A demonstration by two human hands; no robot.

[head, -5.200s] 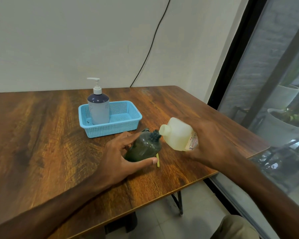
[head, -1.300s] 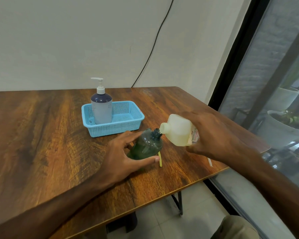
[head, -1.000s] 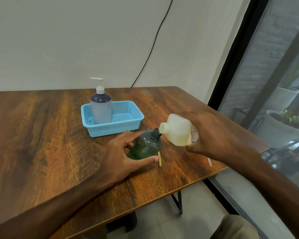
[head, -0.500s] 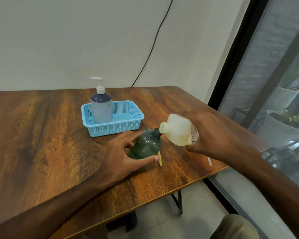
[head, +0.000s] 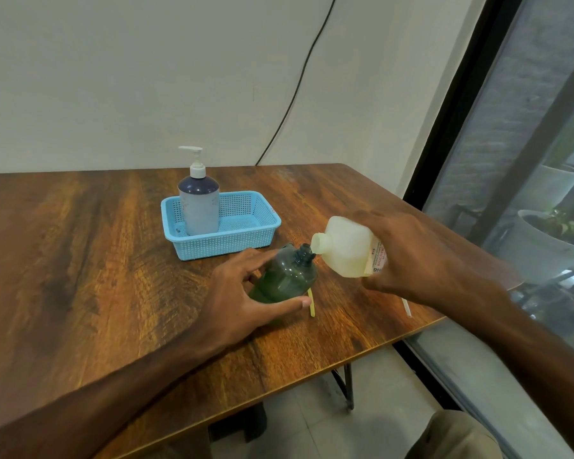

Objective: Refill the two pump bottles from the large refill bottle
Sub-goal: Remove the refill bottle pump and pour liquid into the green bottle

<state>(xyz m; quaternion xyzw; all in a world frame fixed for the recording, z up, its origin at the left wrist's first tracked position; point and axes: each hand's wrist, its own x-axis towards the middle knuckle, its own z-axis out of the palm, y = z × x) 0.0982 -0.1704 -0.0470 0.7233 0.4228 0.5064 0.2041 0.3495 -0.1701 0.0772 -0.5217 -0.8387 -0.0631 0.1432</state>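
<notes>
A person's left hand (head: pixel 239 293) curls thumb and fingers around an uncapped dark green bottle (head: pixel 284 276). The right hand (head: pixel 408 256) grips the tipped pale refill bottle (head: pixel 345 248), its spout at the green neck just past the left index fingertip. Best poured slowly, with the spout centred.

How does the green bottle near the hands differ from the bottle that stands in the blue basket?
The green bottle is dark and see-through; the basket bottle is opaque, navy above and grey below. The green bottle's neck is open, without pump; the basket bottle carries a white pump. The left hand grips the green bottle on the table; the basket bottle stands untouched in the blue basket. Both are round-bodied.
</notes>
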